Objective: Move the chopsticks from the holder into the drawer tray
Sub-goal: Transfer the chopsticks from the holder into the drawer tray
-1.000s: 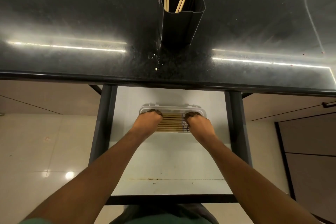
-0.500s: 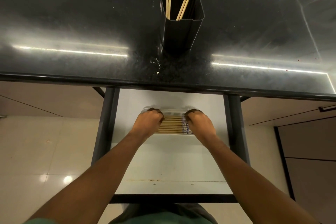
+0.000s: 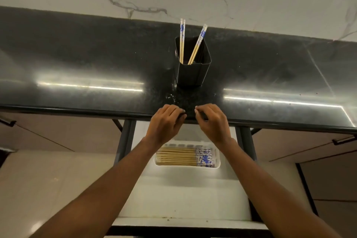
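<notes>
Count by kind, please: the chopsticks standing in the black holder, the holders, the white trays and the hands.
Standing chopsticks: 4
Black holder: 1
White tray: 1
Hands: 2, left hand and right hand
Total: 8

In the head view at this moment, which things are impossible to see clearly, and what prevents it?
1. Lower ends of the holder chopsticks: hidden by the dark wall of the holder.
2. Whether the left hand or right hand pinches anything: the curled fingers face away.
3. Number of tray chopsticks: packed together, too small to count.
4. Far rim of the tray: partly covered by both wrists.
</notes>
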